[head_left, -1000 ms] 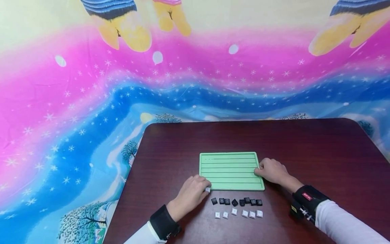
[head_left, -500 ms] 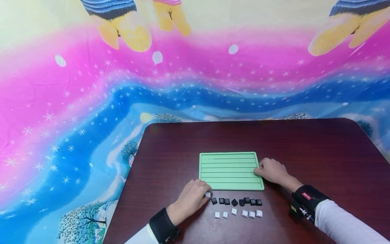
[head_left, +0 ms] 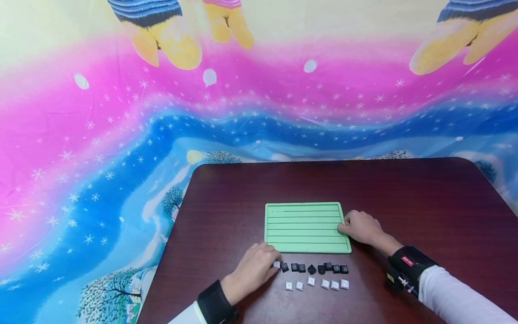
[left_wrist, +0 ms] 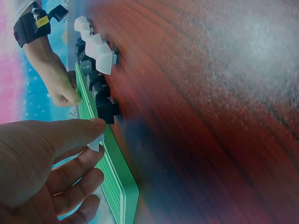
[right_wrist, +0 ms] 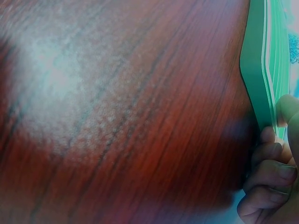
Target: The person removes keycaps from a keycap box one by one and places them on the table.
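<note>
Between its thumb and index finger, my left hand [head_left: 256, 265] pinches a white keycap [head_left: 277, 264], seen edge-on as a pale cap [left_wrist: 95, 143] in the left wrist view. That keycap is at the left end of a row of black keycaps [head_left: 301, 267], close beside the leftmost. A green grooved tray [head_left: 305, 232] lies flat just beyond the row. My right hand [head_left: 362, 227] grips the tray's right edge, its thumb over the rim; in the right wrist view its curled fingers [right_wrist: 266, 172] are at the tray's outer side.
A second row of several white keycaps [head_left: 310, 281] lies nearer to me than the black ones. Everything rests on a dark red-brown wooden table [head_left: 226, 202]. Behind its far edge hangs a colourful printed cloth [head_left: 259, 103].
My left hand has moved toward me with the white keycap, from the tray's near left corner to the left end of the black row. The right hand has stayed put.
</note>
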Available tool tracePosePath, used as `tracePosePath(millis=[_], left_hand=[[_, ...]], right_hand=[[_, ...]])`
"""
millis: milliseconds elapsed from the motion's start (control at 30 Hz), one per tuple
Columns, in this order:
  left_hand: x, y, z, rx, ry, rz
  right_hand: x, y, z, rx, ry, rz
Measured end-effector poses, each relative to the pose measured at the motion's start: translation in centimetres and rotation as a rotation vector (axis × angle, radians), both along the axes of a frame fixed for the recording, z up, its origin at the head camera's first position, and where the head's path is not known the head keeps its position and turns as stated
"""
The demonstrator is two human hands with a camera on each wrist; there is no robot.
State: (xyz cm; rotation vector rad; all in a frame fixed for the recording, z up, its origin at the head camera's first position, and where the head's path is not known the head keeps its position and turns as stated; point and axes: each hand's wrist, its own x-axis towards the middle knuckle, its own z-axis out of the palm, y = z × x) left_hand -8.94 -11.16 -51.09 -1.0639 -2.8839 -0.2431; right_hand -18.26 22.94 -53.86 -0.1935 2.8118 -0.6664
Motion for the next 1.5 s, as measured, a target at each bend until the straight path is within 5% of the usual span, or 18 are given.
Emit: tracePosePath(millis=[367, 800, 1500], left_hand=[[0.7, 0.0, -0.1, -0.017, 0.021, -0.025], [1.2, 0.0, -0.2, -0.070, -0.071, -0.066], [1.6, -0.2, -0.8, -0.061, -0.071, -0.102]], right_hand=[[0.0, -0.1, 0.1, 0.014, 0.000, -0.010], [0.0, 0.0, 0.2, 0.008, -0.003, -0.003], [0.0, 0.2, 0.1, -0.007, 0.006, 0.005]])
